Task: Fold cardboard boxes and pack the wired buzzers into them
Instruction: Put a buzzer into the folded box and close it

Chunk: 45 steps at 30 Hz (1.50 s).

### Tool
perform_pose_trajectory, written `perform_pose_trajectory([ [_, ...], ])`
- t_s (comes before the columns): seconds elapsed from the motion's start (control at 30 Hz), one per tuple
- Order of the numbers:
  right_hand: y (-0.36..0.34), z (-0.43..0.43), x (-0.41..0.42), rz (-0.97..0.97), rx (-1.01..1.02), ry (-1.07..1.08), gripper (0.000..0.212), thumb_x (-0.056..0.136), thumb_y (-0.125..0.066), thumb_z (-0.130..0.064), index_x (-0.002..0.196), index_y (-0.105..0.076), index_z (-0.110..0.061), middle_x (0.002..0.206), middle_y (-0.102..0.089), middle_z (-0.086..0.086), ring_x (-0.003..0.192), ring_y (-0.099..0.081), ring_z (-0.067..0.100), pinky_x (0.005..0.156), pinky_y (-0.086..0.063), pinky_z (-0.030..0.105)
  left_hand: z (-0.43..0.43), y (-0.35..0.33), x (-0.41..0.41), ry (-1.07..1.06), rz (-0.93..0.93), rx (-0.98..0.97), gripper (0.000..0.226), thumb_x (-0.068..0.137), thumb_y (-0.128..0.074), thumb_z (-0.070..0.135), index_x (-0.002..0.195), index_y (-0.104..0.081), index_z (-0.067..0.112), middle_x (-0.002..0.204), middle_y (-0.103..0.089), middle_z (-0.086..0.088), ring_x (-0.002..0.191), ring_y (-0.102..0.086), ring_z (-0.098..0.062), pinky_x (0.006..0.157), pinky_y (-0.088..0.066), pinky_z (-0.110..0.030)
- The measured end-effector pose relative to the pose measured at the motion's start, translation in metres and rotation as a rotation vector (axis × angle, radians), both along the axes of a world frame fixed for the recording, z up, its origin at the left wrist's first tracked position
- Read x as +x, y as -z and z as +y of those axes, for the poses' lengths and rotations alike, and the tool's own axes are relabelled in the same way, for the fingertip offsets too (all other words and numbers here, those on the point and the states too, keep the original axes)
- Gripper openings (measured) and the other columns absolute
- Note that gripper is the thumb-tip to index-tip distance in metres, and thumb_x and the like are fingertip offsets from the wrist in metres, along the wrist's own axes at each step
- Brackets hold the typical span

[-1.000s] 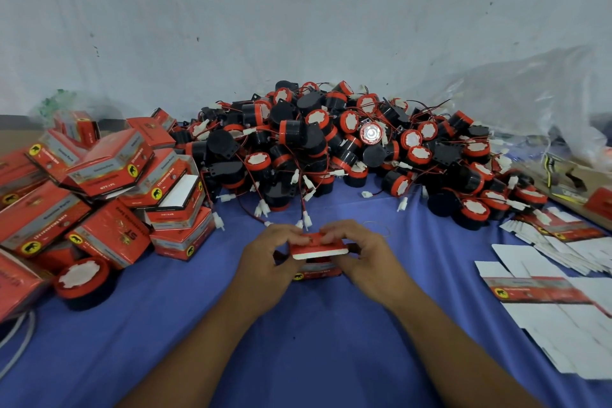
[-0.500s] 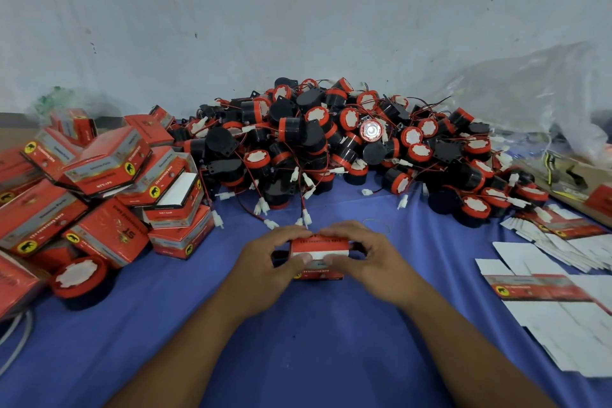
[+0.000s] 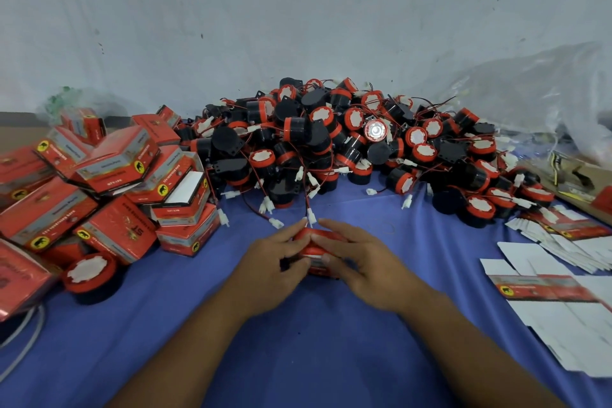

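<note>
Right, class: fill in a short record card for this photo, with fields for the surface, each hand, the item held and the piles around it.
surface: blue cloth
left hand: grips the red box from its left
right hand: grips the same box, fingers over its top
buzzer pile: black-and-red, wired, heaped behind the hands
folded boxes: stacked at left
flat blanks: spread at right
</note>
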State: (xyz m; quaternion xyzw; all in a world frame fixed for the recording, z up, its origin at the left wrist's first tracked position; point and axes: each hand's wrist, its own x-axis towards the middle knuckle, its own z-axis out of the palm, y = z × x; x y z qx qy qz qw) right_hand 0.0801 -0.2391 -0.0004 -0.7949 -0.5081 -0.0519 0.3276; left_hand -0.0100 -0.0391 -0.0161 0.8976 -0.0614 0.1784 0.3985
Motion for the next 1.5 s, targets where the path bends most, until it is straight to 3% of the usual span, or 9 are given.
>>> perform_pose_trajectory([
  [0.17, 0.007, -0.006, -0.001, -0.077, -0.167, -0.028, 0.057, 0.102, -0.051, -0.043, 0.153, -0.029, -0.036, 0.163, -0.019, -0.011, 0.138, -0.025, -0.002, 0.113, -0.017, 0.008, 0.004, 0.005, 0.001, 0.02, 0.043, 0.129, 0.06, 0.096, -0.064, 0.024, 0.15, -0.039, 0.024, 0.158, -0.021, 0.025, 0.141, -0.024, 0.008, 0.113, -0.028, -0.011],
  [0.37, 0.001, -0.005, -0.005, 0.489, 0.27, 0.073, 0.021, 0.101, -0.059, -0.024, 0.115, -0.062, -0.039, 0.103, -0.067, -0.006, 0.08, -0.063, 0.001, 0.072, -0.048, 0.016, 0.001, 0.003, -0.004, -0.017, 0.064, -0.037, 0.064, 0.085, -0.076, 0.032, 0.139, -0.042, 0.04, 0.129, -0.054, 0.019, 0.116, -0.053, 0.0, 0.098, -0.048, -0.027],
  [0.53, 0.003, -0.006, -0.005, 0.531, 0.262, -0.022, 0.043, 0.084, -0.081, -0.023, 0.122, -0.062, -0.029, 0.117, -0.069, -0.008, 0.112, -0.066, 0.014, 0.095, -0.054, 0.032, 0.0, -0.001, -0.008, -0.028, 0.018, -0.103, 0.046, 0.087, -0.076, 0.028, 0.126, -0.052, 0.034, 0.117, -0.062, 0.018, 0.109, -0.059, -0.005, 0.093, -0.051, -0.032],
  [0.77, 0.006, -0.005, -0.002, 0.531, 0.281, -0.013, 0.044, 0.087, -0.078, -0.016, 0.125, -0.058, -0.026, 0.115, -0.068, -0.013, 0.108, -0.066, 0.01, 0.086, -0.055, 0.024, -0.002, -0.003, -0.007, -0.064, 0.006, -0.147, 0.048, 0.087, -0.073, 0.033, 0.129, -0.051, 0.033, 0.118, -0.062, 0.018, 0.107, -0.058, -0.001, 0.088, -0.052, -0.024],
  [0.93, 0.004, 0.008, 0.003, 0.749, 0.453, 0.233, 0.011, 0.092, -0.071, -0.031, 0.086, -0.066, -0.038, 0.061, -0.054, -0.013, 0.058, -0.059, 0.013, 0.05, -0.045, 0.022, -0.003, -0.008, -0.007, -0.241, 0.023, -0.353, 0.048, 0.092, -0.067, 0.035, 0.133, -0.043, 0.041, 0.117, -0.061, 0.025, 0.099, -0.057, 0.014, 0.076, -0.045, -0.003],
  [1.03, -0.001, 0.024, 0.009, 0.998, 0.608, 0.298, 0.026, 0.096, -0.066, -0.033, 0.106, -0.062, -0.009, 0.072, -0.066, 0.007, 0.058, -0.059, 0.022, 0.05, -0.046, 0.032, 0.0, -0.008, -0.007, -0.291, 0.054, -0.31, 0.035, 0.097, -0.06, 0.031, 0.13, -0.049, 0.035, 0.113, -0.062, 0.016, 0.093, -0.056, 0.013, 0.07, -0.046, -0.004],
  [1.17, -0.026, 0.075, 0.01, 1.273, 0.78, 0.217, 0.025, 0.096, -0.064, -0.015, 0.116, -0.052, -0.006, 0.094, -0.074, 0.014, 0.073, -0.071, 0.029, 0.057, -0.057, 0.033, 0.001, -0.003, -0.007, -0.326, 0.068, -0.218, 0.024, 0.098, -0.059, 0.019, 0.12, -0.059, 0.029, 0.097, -0.066, 0.013, 0.088, -0.062, 0.002, 0.076, -0.052, -0.016],
  [1.33, -0.078, 0.165, 0.01, 1.0, 0.724, 0.242, 0.039, 0.087, -0.078, -0.019, 0.109, -0.046, -0.024, 0.103, -0.061, -0.001, 0.089, -0.069, 0.023, 0.08, -0.062, 0.039, 0.001, 0.0, -0.003, -0.344, 0.095, -0.148, 0.02, 0.098, -0.051, -0.003, 0.086, -0.063, 0.009, 0.073, -0.059, 0.003, 0.07, -0.054, -0.003, 0.075, -0.043, -0.02],
  [1.5, -0.133, 0.236, 0.001, 0.607, 0.571, 0.119, 0.04, 0.09, -0.072, -0.023, 0.126, -0.056, -0.017, 0.115, -0.064, -0.009, 0.106, -0.062, 0.013, 0.095, -0.054, 0.033, 0.004, -0.005, -0.01, -0.317, 0.073, -0.203, 0.019, 0.089, -0.057, -0.002, 0.096, -0.066, 0.013, 0.073, -0.057, 0.017, 0.068, -0.056, 0.012, 0.065, -0.041, -0.004],
])
